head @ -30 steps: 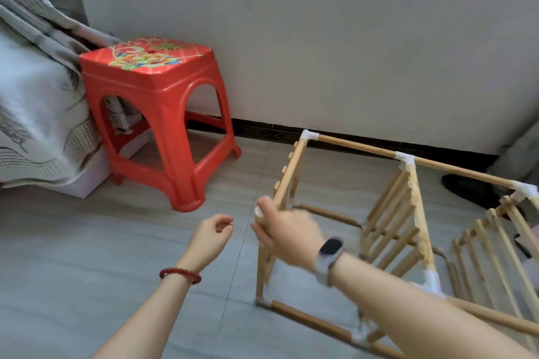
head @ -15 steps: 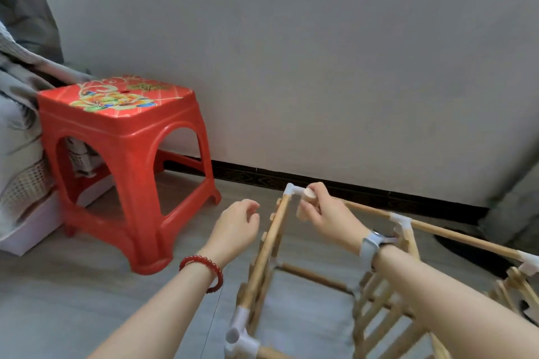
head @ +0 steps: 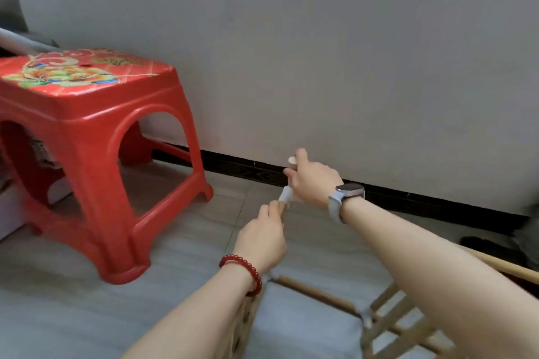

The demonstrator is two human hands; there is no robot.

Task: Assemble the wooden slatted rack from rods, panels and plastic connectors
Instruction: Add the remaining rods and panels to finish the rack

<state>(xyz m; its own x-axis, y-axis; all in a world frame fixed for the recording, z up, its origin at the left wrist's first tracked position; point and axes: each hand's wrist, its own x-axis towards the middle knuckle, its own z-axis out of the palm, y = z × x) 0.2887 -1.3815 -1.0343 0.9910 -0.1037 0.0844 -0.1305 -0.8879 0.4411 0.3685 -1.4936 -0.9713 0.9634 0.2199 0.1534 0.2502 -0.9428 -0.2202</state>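
1. The right hand (head: 312, 181), a watch (head: 345, 198) on its wrist, sits just right of centre with fingers curled round a short pale cap (head: 292, 162) whose round end pokes up at 12 o'clock of the fist.
2. The left hand (head: 262, 237), a red bead bracelet (head: 243, 269) on its wrist, lies at 7 o'clock of the right hand. Its fingers close on the wooden rod (head: 281, 207) just below the white connector (head: 285, 194).
3. That connector sits between the two hands, touching the underside of the right fist; whether the cap is joined to it cannot be told.
4. The rack (head: 388, 318) fills the 5 o'clock corner under both forearms: a lower rod crosses the floor, slats show at right, and a long rod runs off at 3 o'clock.
5. A red stool (head: 87, 137) stands at 9 o'clock on the tiled floor (head: 58, 300).
6. A pale wall (head: 320, 38) with a dark skirting strip lies behind.
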